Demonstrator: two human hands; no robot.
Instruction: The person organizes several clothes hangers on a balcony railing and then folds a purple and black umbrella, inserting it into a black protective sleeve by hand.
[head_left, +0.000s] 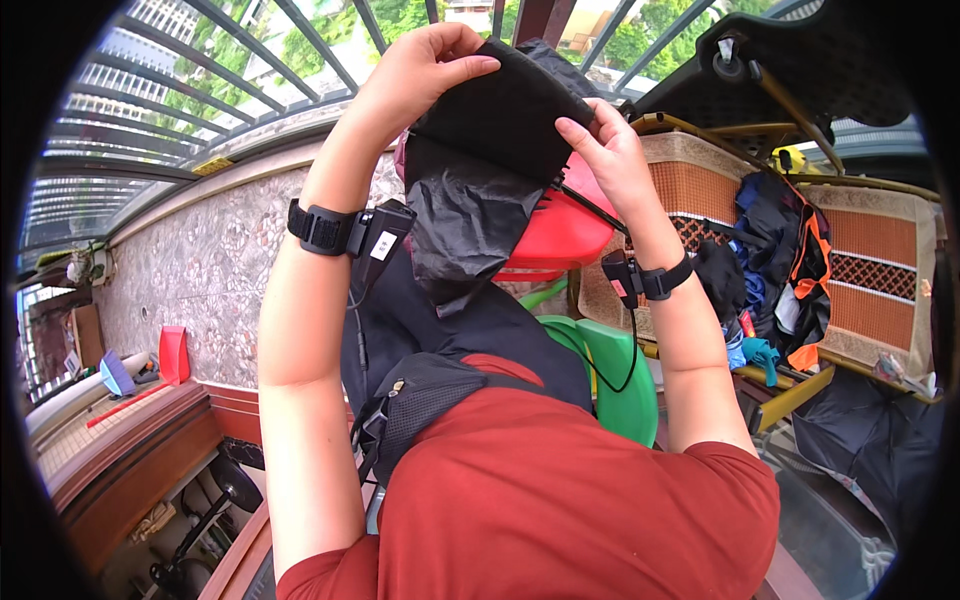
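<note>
Both hands hold up a piece of black fabric, matte along its upper part and shiny and wrinkled lower down. My left hand pinches its upper left edge between thumb and fingers. At the right end of that edge, my right hand grips it the same way. The fabric hangs over my dark trousers and partly covers a red plastic stool or chair. A thin black rod passes below my right hand; what it belongs to is hidden.
A green plastic chair is beside my lap. To the right, a woven-covered surface bears dark and orange fabrics; a black umbrella lies below. Metal railings stand ahead. A red dustpan is at the left.
</note>
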